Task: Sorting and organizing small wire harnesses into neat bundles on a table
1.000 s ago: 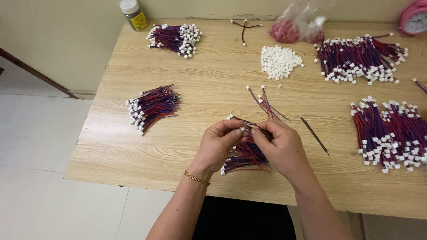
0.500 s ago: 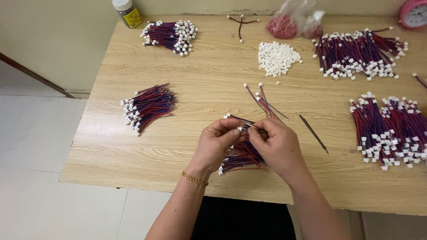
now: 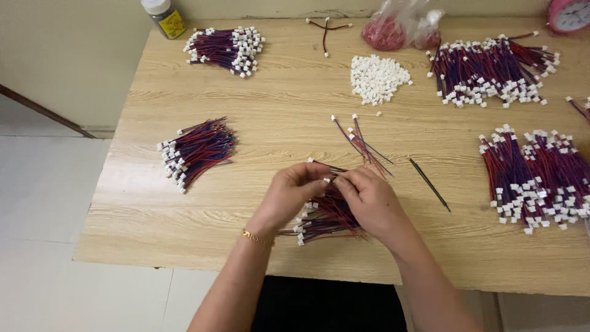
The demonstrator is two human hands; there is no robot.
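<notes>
Red-blue thin wire (image 3: 329, 170) pinched between both hands: left hand (image 3: 294, 192), right hand (image 3: 369, 198), over grained wooden table (image 3: 276, 117)

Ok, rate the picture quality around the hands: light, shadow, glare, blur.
Head view: even, soft light and no glare on the wooden table; the left hand and right hand throw only faint shadows; the wire bundle under them looks slightly soft, fingertips mildly blurred.

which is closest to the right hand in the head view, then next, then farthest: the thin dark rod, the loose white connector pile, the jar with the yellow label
1. thin dark rod, just to the outer side of the right hand.
2. loose white connector pile, up the table past the hand.
3. jar, far corner on the left side.
</notes>
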